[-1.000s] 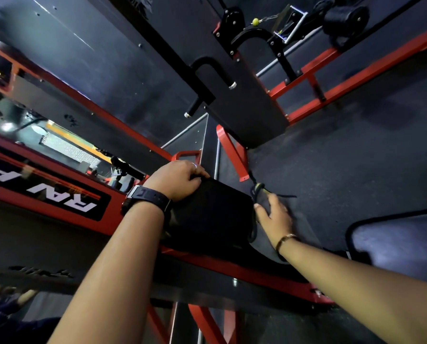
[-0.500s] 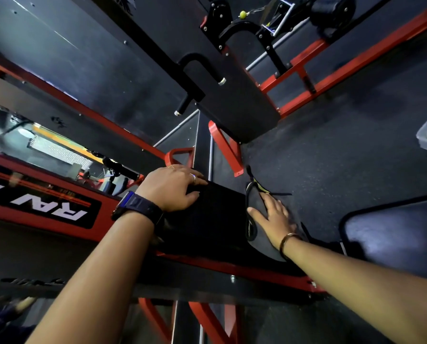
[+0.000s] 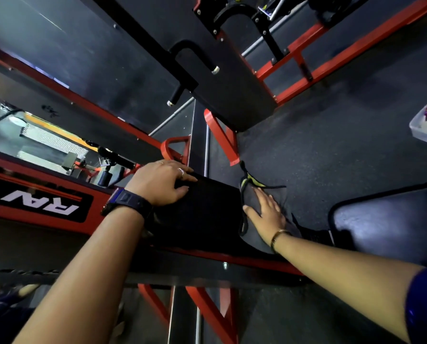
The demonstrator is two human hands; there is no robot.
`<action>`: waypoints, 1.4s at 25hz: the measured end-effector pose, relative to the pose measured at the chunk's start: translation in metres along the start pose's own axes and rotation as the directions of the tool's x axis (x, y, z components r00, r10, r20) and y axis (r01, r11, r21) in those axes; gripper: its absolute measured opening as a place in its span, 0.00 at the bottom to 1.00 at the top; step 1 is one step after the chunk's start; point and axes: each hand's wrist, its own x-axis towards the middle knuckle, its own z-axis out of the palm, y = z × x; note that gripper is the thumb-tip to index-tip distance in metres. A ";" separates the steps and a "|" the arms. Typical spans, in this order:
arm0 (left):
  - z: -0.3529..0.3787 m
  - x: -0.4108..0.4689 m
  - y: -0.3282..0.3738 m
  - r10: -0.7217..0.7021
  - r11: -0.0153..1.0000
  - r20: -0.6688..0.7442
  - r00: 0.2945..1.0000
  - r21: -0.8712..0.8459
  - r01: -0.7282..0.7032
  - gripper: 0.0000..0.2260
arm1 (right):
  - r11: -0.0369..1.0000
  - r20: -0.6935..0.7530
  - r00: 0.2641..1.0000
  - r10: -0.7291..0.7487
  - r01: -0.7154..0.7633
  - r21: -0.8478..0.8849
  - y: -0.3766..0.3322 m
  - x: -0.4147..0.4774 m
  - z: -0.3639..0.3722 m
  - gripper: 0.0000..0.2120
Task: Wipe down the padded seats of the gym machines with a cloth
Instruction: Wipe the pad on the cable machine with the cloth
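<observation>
With the left hand (image 3: pixel 162 182) gripping the seat's (image 3: pixel 207 214) far edge, the flat, open-fingered right hand (image 3: pixel 267 212) should press the cloth (image 3: pixel 253 235) evenly across its right side.

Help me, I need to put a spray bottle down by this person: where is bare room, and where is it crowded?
Bare floor lies between the cloth, the red frame foot and the plastic tub. The padded seat at lower right is bare too. Crowded: the black pad, held by the left hand, with the right hand flat on the cloth.
</observation>
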 end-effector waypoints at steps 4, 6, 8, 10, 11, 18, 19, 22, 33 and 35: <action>-0.001 -0.001 0.005 -0.012 1.000 -0.004 1.000 0.004 0.012 0.15 | 0.999 -0.025 1.000 0.004 -0.003 0.043 -0.050 0.000 0.008 0.26; -0.001 -0.001 0.007 -0.016 1.000 -0.007 1.000 0.019 0.016 0.15 | 0.990 -0.008 0.991 -0.134 0.134 0.029 -0.062 -0.006 0.009 0.27; -0.003 -0.002 0.008 -0.006 0.999 -0.013 1.000 0.037 0.007 0.15 | 0.977 0.033 0.977 -0.212 0.213 -0.025 -0.053 -0.005 0.006 0.31; -0.005 -0.001 0.007 0.005 0.999 -0.010 1.000 0.039 -0.004 0.15 | 0.984 0.091 0.984 -0.151 0.158 -0.079 -0.033 0.005 0.001 0.33; -0.003 -0.001 0.007 0.031 0.998 0.001 1.000 0.058 -0.031 0.15 | 0.992 0.103 0.991 -0.081 0.090 -0.087 -0.022 0.011 0.000 0.33; -0.007 -0.002 0.013 0.168 0.942 0.172 0.971 0.262 -0.210 0.20 | 0.981 0.025 0.981 0.191 -0.192 0.043 0.049 0.011 0.002 0.30; -0.008 -0.001 0.015 0.165 0.932 0.215 0.963 0.285 -0.223 0.21 | 0.978 0.015 0.979 0.205 -0.206 0.045 0.051 0.003 0.003 0.29; -0.015 0.011 0.021 0.133 0.924 0.359 0.924 0.294 -0.246 0.23 | 0.981 -0.031 0.980 0.195 -0.195 0.014 0.038 -0.024 0.012 0.27; 0.011 0.071 0.041 0.169 0.916 0.482 0.860 0.245 -0.317 0.28 | 0.998 0.020 1.000 0.022 -0.021 -0.056 0.054 -0.007 0.004 0.29; 0.011 0.071 0.040 0.175 0.916 0.456 0.873 0.249 -0.314 0.28 | 0.988 -0.014 0.989 0.147 -0.147 0.042 0.068 -0.007 0.004 0.27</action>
